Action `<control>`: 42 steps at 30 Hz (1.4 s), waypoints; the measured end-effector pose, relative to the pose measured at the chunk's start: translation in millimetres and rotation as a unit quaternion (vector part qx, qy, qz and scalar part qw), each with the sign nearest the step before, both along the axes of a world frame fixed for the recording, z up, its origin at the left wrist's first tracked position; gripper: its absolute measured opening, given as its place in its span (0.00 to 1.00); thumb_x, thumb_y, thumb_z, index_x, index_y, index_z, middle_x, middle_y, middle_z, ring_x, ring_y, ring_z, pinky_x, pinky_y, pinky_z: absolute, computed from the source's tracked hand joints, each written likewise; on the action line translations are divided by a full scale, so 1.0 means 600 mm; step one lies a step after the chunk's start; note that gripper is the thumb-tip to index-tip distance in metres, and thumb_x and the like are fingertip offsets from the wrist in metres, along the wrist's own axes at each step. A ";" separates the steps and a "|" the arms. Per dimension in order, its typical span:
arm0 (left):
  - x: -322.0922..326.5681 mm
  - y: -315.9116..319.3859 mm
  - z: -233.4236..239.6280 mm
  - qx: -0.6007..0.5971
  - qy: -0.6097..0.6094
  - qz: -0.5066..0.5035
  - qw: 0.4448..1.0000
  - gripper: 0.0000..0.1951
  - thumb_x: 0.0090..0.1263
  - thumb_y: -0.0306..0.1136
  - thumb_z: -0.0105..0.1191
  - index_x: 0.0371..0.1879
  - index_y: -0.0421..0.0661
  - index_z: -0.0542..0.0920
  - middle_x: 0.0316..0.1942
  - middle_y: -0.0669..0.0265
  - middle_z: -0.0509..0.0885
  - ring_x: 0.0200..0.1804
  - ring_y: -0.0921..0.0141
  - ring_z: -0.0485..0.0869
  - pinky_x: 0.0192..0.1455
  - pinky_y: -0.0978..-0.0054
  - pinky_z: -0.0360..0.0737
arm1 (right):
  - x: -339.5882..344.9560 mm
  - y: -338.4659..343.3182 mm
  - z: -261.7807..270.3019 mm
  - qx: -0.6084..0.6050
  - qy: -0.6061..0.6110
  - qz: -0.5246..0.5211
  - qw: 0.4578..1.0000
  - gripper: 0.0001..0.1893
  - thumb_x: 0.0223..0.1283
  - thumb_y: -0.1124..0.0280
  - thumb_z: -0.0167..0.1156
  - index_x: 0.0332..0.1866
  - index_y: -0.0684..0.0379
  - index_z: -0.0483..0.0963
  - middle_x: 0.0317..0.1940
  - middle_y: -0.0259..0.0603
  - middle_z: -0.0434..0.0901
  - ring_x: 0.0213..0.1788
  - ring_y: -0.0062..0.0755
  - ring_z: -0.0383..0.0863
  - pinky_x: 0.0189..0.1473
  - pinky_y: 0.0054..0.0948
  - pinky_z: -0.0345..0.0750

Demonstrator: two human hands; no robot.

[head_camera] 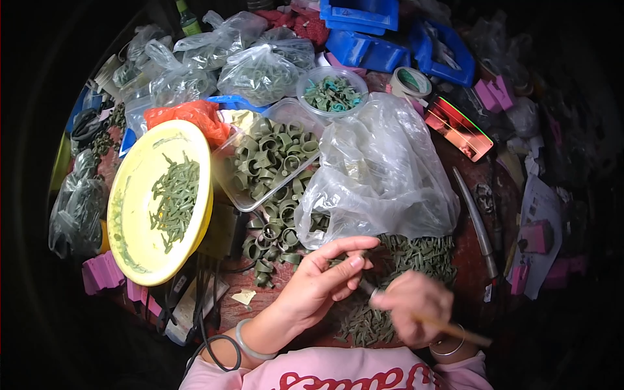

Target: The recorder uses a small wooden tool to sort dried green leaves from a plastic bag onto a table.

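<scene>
Palm up, my left hand (pixel 327 273) has its thumb and fingertips brought together, with a small dark green piece (pixel 366 254) partly hidden at the tips. My right hand (pixel 417 308), blurred by motion, grips a brush-like tool by its wooden handle (pixel 453 329). Its metal ferrule and dark end point at my left fingertips. Under and behind my hands lie piles of short green sticks (pixel 368 324). A clear plastic bag (pixel 378 170) rests at the back edge of the larger pile. Green ring-shaped pieces (pixel 275 151) fill a clear plastic tub (pixel 243 207) and spill out in front of it.
A tilted yellow basin (pixel 124 195) at left holds more green sticks. Behind stand a round tub of green scraps (pixel 333 92), knotted plastic bags (pixel 265 73), and blue bins (pixel 365 48). A phone (pixel 458 127) and a tapered metal mandrel (pixel 475 222) lie right. Black cables (pixel 201 302) run beside my left forearm.
</scene>
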State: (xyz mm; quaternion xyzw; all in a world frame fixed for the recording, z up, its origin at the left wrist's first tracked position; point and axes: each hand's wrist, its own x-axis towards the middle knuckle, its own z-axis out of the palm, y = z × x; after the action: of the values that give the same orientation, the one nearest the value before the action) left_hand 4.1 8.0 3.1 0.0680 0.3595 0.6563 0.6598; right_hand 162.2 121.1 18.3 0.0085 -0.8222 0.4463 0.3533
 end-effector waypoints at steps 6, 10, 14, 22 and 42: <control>0.004 0.003 0.008 -0.006 -0.023 0.034 0.999 0.06 0.73 0.31 0.52 0.43 0.43 0.76 0.36 0.67 0.75 0.31 0.78 0.74 0.23 0.88 0.63 | -0.024 0.036 -0.016 -0.023 -0.157 -0.209 0.965 0.10 0.63 0.81 0.55 0.49 0.62 0.75 0.33 0.44 0.82 0.30 0.37 0.81 0.33 0.31 0.78; 0.003 0.001 -0.001 -0.014 -0.027 0.026 0.999 0.06 0.73 0.33 0.53 0.36 0.44 0.74 0.34 0.67 0.75 0.30 0.78 0.73 0.23 0.87 0.62 | -0.025 0.034 -0.023 0.166 -0.251 -0.166 0.939 0.16 0.48 0.85 0.58 0.44 0.63 0.74 0.34 0.46 0.74 0.40 0.47 0.74 0.43 0.40 0.74; -0.003 -0.002 -0.013 0.002 -0.045 0.001 0.999 0.06 0.73 0.33 0.56 0.38 0.45 0.75 0.30 0.70 0.77 0.28 0.81 0.74 0.23 0.86 0.64 | -0.022 0.033 -0.021 0.174 -0.266 -0.188 0.929 0.14 0.49 0.85 0.58 0.43 0.63 0.73 0.32 0.46 0.72 0.38 0.47 0.75 0.42 0.40 0.74; 0.002 0.004 -0.005 -0.030 0.005 -0.008 0.999 0.06 0.72 0.30 0.56 0.42 0.43 0.76 0.33 0.68 0.80 0.29 0.81 0.75 0.24 0.87 0.66 | -0.014 0.033 -0.029 0.194 -0.274 -0.239 0.911 0.11 0.52 0.83 0.59 0.41 0.63 0.72 0.31 0.46 0.72 0.37 0.46 0.76 0.41 0.40 0.74; 0.006 0.004 -0.002 -0.043 0.014 0.006 0.999 0.06 0.70 0.28 0.58 0.39 0.43 0.76 0.33 0.66 0.80 0.28 0.80 0.75 0.24 0.87 0.65 | -0.018 0.029 -0.038 0.152 -0.236 -0.216 0.935 0.15 0.45 0.85 0.64 0.39 0.62 0.71 0.31 0.44 0.76 0.33 0.42 0.78 0.37 0.36 0.76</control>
State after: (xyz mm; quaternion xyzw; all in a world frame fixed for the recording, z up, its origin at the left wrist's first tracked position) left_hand 7.4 10.7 2.1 0.0469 0.3970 0.6433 0.6530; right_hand 151.4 138.7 -4.3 -0.2211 -0.9219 0.2182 0.2314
